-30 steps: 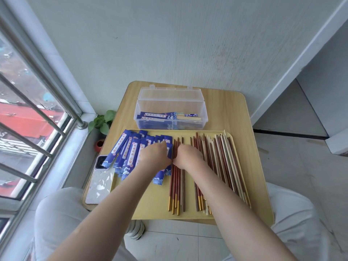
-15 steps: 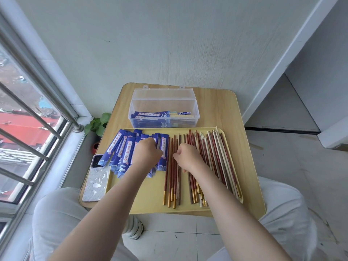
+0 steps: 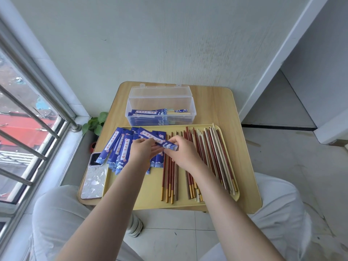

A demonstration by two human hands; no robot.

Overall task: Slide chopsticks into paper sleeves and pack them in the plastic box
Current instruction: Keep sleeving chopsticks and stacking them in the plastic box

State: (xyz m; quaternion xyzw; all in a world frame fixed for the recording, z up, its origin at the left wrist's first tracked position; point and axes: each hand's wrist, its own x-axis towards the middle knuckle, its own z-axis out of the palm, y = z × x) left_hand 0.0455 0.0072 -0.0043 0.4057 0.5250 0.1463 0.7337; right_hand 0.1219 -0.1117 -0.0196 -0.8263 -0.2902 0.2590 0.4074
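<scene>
Both hands hold one blue paper sleeve (image 3: 165,143) slanted above the yellow tray (image 3: 143,194). My left hand (image 3: 143,153) pinches its middle and my right hand (image 3: 181,154) pinches its lower right end. Several more blue sleeves (image 3: 118,147) lie fanned on the tray's left side. Loose red, brown and cream chopsticks (image 3: 211,157) cover the tray's right half. The clear plastic box (image 3: 161,104) stands open behind the tray, and several sleeved chopsticks (image 3: 158,113) lie inside it.
The tray sits on a small wooden table (image 3: 216,102) against a white wall. A phone (image 3: 94,178) lies at the table's left edge. A small potted plant (image 3: 95,123) and a barred window are at the left. My knees flank the table.
My left hand has lifted one sleeve off the pile and turned it slantwise. My right hand left the chopsticks and took hold of the sleeve's end.
</scene>
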